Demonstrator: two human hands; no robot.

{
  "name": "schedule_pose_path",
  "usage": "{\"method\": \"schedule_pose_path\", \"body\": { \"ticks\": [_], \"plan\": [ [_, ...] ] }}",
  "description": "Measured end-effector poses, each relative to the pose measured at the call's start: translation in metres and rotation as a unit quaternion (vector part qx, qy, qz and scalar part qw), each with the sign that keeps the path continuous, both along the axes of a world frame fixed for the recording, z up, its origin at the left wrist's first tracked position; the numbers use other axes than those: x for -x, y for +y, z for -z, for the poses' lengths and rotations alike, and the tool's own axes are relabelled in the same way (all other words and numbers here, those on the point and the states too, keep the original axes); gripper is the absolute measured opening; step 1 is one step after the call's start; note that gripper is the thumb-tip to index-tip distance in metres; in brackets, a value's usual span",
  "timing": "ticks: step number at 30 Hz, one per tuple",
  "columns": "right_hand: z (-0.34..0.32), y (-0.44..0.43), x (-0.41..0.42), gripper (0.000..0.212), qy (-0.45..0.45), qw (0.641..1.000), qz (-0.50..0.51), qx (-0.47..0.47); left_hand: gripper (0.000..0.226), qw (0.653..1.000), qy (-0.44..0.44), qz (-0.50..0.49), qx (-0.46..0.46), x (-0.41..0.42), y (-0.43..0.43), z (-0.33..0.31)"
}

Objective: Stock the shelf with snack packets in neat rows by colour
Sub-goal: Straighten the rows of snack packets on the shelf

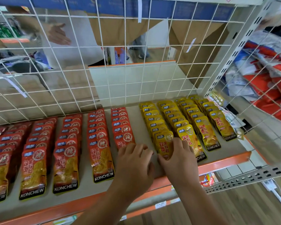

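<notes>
Several rows of red snack packets (101,153) lie overlapped on the left and middle of the grey shelf (136,116). Several rows of yellow packets (199,127) fill its right part. My right hand (177,156) pinches the front yellow packet (163,145) of the leftmost yellow row, thumb at its lower edge. Beside it, my left hand (136,161) is loosely curled over the front end of the rightmost red row (122,127); whether it holds a packet is hidden.
A white wire grid (104,51) backs the shelf, with another grid (250,95) on the right side. Behind the grid stand a person (68,34) and cardboard boxes (198,51). Red and white bags (266,75) pile up to the right. An orange shelf lip (224,161) runs along the front.
</notes>
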State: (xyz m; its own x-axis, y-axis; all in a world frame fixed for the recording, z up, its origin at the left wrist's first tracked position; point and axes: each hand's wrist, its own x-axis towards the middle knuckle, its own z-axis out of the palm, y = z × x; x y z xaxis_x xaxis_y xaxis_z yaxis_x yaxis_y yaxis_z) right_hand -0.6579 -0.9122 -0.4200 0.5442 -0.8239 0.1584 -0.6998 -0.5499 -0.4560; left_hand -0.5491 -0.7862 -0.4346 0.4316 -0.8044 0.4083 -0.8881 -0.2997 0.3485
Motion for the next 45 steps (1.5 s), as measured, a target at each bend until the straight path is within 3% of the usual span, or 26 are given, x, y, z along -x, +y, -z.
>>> {"method": "schedule_pose_path", "body": {
  "ticks": [27,45],
  "plan": [
    [0.009,0.006,-0.008,0.061,-0.008,0.999,0.024,0.036,0.021,1.0,-0.001,0.005,0.002,0.001,0.001,-0.005],
    [0.012,0.009,0.007,0.061,-0.013,0.998,-0.017,0.056,0.022,1.0,0.005,0.006,-0.008,0.001,0.002,-0.004]
  ]
}}
